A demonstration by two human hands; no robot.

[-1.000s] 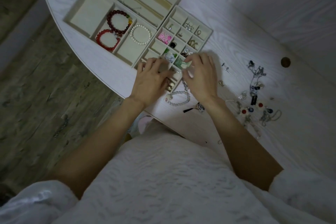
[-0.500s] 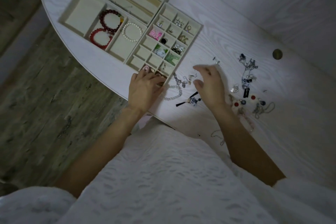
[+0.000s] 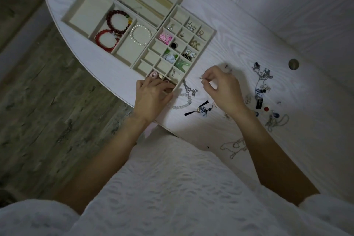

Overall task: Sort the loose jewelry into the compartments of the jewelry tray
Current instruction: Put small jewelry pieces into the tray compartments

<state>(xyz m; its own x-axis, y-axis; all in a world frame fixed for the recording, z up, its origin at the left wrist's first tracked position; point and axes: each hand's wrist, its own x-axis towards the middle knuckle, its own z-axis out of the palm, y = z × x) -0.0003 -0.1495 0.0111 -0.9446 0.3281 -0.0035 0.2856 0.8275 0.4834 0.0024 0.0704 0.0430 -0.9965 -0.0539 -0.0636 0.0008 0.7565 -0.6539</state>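
Note:
The beige jewelry tray lies at the table's left, its small grid of compartments holding earrings and rings, its larger bays holding two red bead bracelets and a pearl bracelet. My left hand rests on the tray's near corner, fingers curled over its edge. My right hand hovers just right of the tray and pinches a small silver earring between thumb and forefinger. Loose jewelry is scattered on the table to the right.
A white bead bracelet and a silver chain lie between my hands. A blue-and-white tassel earring sits below them. Another chain lies near the table's front edge. A round hole is in the tabletop.
My right hand left the tray, went right to the loose pieces, and now pinches a small earring. My left hand slid back to the tray's near corner.

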